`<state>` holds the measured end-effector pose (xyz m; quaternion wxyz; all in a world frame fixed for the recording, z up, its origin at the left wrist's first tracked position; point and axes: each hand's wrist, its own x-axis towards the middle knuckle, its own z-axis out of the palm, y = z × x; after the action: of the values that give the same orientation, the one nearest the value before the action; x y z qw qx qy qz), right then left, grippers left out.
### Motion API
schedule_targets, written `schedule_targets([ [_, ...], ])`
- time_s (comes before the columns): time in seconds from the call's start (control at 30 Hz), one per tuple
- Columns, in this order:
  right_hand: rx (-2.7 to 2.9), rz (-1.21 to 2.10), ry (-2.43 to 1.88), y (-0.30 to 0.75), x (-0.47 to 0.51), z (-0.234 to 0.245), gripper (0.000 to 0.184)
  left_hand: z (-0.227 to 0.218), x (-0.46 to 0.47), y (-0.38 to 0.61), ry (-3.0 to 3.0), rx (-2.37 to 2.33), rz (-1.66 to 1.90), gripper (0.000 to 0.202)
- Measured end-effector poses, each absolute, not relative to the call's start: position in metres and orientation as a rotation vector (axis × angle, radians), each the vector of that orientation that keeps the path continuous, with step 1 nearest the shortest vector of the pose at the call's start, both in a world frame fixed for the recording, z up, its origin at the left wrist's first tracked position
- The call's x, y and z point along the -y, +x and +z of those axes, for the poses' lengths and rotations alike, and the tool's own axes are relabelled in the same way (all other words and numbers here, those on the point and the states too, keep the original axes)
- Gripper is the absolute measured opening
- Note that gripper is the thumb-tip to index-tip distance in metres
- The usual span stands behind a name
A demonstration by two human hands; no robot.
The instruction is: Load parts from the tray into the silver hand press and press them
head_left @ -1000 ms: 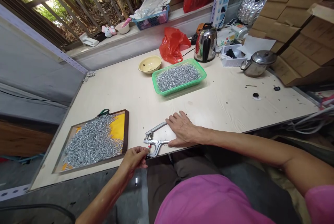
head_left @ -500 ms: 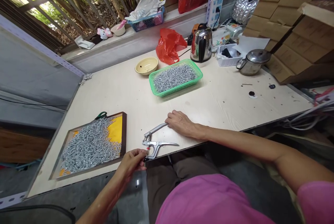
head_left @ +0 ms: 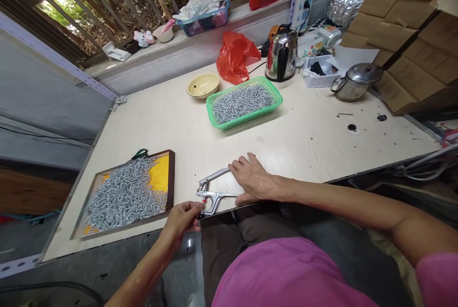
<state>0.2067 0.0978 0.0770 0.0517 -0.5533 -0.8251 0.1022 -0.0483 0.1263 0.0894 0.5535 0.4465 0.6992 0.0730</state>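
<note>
Silver snap-fastener pliers lie at the table's front edge, with a spring and a small red part near the jaws. My right hand is around their handle ends, fingers on the upper handle and thumb by the lower one. At the jaw end, my left hand is closed in a pinch; what its fingertips hold is too small to make out. Left of it sits a shallow brown-edged tray with a yellow bottom. Many small silver metal pieces are heaped in that tray.
A green basket of similar silver pieces stands farther back, beside a cream bowl. Behind are a red plastic bag, a kettle and a lidded metal pot. Green-handled scissors lie behind the tray.
My right hand has shifted so its thumb now comes to the lower handle, while its fingers stay on the upper one. The left hand keeps its pinch by the jaws. The view has shifted slightly.
</note>
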Motion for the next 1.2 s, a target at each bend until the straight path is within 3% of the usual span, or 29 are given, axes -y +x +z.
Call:
schedule_targets([
  [0.13,2.508,0.369,-1.678,0.203,-0.095,0.082,0.051,0.09,-0.125,-0.047,1.4,-1.685,0.125,0.046],
  [0.27,2.513,0.478,-1.665,0.206,-0.104,0.091,0.046,0.091,-0.127,-0.023,2.253,-1.492,0.323,0.039],
  [0.37,2.571,0.517,-1.572,0.211,-0.114,0.097,0.04,0.087,-0.139,0.002,2.618,-1.255,0.189,0.053],
  [0.53,2.618,0.56,-1.618,0.213,-0.128,0.103,0.047,0.082,-0.165,0.025,2.746,-1.109,-0.124,0.058],
  [0.87,2.614,0.558,-1.575,0.21,-0.149,0.08,0.016,0.086,-0.17,0.034,2.689,-1.125,-0.187,0.018],
  [1.1,2.598,0.54,-1.612,0.211,-0.149,0.086,0.017,0.082,-0.167,0.035,2.685,-1.231,-0.069,0.017],
  [1.2,2.615,0.518,-1.574,0.218,-0.156,0.089,0.04,0.069,-0.153,0.031,2.716,-1.331,0.128,0.036],
])
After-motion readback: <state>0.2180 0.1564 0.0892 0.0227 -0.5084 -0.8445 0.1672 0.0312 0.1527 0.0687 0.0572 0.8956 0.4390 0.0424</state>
